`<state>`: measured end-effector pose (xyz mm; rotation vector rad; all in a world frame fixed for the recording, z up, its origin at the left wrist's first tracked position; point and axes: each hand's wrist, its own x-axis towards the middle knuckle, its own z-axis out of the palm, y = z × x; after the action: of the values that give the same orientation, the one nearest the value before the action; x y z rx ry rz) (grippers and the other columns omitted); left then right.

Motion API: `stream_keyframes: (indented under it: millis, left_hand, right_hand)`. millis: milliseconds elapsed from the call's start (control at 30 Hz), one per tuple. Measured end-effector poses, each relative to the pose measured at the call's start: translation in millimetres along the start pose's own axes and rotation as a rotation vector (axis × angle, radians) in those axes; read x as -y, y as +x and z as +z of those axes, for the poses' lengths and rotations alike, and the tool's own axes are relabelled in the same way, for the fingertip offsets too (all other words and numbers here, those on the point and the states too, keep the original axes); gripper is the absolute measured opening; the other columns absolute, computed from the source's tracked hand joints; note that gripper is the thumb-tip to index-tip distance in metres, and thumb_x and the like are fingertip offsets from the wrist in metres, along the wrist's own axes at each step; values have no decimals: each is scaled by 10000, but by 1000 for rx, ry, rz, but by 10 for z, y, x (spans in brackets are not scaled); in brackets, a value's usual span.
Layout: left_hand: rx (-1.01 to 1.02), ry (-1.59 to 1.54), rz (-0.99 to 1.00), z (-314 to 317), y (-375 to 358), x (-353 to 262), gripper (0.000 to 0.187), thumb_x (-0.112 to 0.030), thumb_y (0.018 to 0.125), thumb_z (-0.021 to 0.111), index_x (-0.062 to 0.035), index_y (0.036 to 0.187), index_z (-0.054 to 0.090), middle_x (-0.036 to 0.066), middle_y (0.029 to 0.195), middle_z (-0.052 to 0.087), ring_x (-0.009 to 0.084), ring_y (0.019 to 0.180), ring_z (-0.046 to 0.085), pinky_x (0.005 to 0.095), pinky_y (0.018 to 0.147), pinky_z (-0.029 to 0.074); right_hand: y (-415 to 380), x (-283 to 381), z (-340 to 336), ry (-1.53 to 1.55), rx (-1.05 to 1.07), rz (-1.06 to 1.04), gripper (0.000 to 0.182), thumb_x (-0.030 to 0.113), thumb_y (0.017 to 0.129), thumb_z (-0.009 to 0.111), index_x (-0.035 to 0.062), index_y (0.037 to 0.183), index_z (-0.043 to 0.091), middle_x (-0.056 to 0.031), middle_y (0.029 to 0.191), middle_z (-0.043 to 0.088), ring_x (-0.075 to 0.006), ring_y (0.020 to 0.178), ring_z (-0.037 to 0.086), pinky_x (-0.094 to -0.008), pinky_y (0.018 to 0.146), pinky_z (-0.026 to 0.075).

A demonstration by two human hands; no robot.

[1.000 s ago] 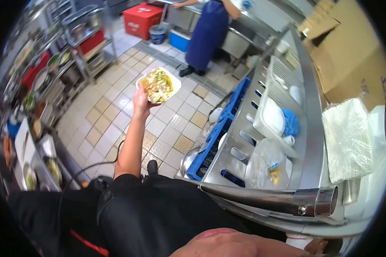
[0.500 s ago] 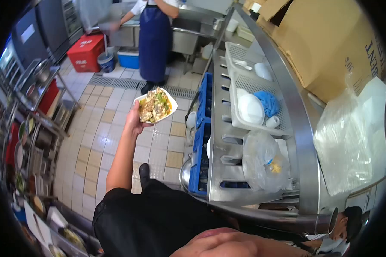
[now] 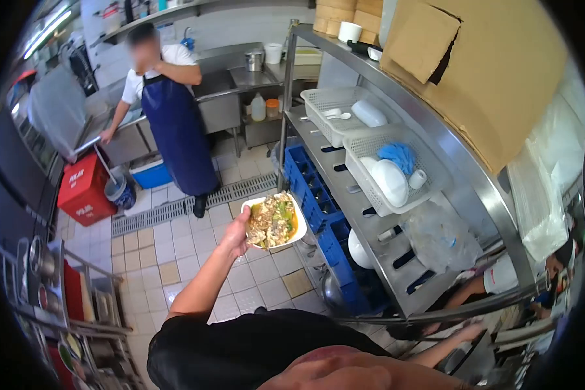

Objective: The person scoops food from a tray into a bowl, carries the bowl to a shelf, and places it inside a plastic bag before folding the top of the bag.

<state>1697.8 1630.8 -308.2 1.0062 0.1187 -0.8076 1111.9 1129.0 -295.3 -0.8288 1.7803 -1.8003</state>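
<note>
My left hand [image 3: 241, 235] holds a white, square-rimmed bowl [image 3: 300, 235] out in front of me, the thumb over its left rim and the fingers beneath. Chopped food [image 3: 271, 220], pale and brown with green pieces, fills the bowl in an orange-tinted sauce. The tiled floor shows below it, and a stack of blue crates [image 3: 337, 246] stands just to its right. My right hand is outside the picture.
A person in a blue apron [image 3: 179, 133] stands ahead by the sinks, near a red box [image 3: 84, 188] and a bucket [image 3: 119, 191]. A steel shelf with white baskets [image 3: 364, 185] runs along my right, a wheeled-looking rack [image 3: 88, 286] along my left. More people [image 3: 500, 276] are beyond the shelf.
The view has tilted up and turned, bringing the aproned person's upper body into sight. My left hand keeps the bowl, which now appears lower and further right, closer to the blue crates.
</note>
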Motion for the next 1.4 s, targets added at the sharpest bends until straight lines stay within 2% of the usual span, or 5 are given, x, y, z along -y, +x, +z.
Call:
stream_keyframes:
  millis: [267, 333, 400, 767, 1400]
  left_hand:
    - [155, -79, -131, 304, -16, -337, 509, -490, 996, 438, -55, 1237, 543, 111, 1122, 665, 256, 930, 681, 400, 741, 585]
    - [228, 31, -198, 315, -38, -483, 513, -506, 997, 413, -72, 1239, 542, 103, 1071, 678, 268, 831, 692, 424, 579, 577]
    - [318, 66, -198, 518, 135, -524, 517, -435, 1030, 372, -11, 1303, 486, 148, 1226, 615, 280, 1059, 646, 399, 875, 564]
    - [389, 65, -326, 570, 1016, -501, 549, -470, 1014, 396, -21, 1319, 479, 153, 1234, 611, 288, 1055, 649, 415, 876, 563]
    - [505, 220, -404, -1041, 1255, -1150, 565, -467, 1032, 331, -28, 1372, 434, 142, 1314, 563, 266, 1168, 584, 412, 1002, 467]
  right_hand:
    - [-1299, 2925, -716, 301, -120, -1241, 343, 91, 975, 558, -62, 1275, 490, -183, 1200, 592, -221, 1053, 596, -331, 926, 495]
    - [-2222, 3483, -576, 231, 143, -1259, 501, 143, 894, 662, 43, 1345, 468, -140, 1329, 511, -229, 1209, 496, -389, 1036, 388]
    - [-2673, 3895, -358, -230, 233, -1588, 878, 398, 668, 822, 97, 1404, 451, -177, 1429, 424, -356, 1324, 396, -463, 1105, 304]
    - [-2529, 3780, 785, -465, 295, -1270, 513, 328, 731, 747, 92, 1176, 651, -174, 1148, 588, -319, 1095, 578, -392, 959, 447]
    - [-4272, 5014, -546, -283, -108, -1580, 230, 168, 928, 598, 97, 1128, 687, -120, 1169, 607, -223, 1054, 612, -308, 922, 467]
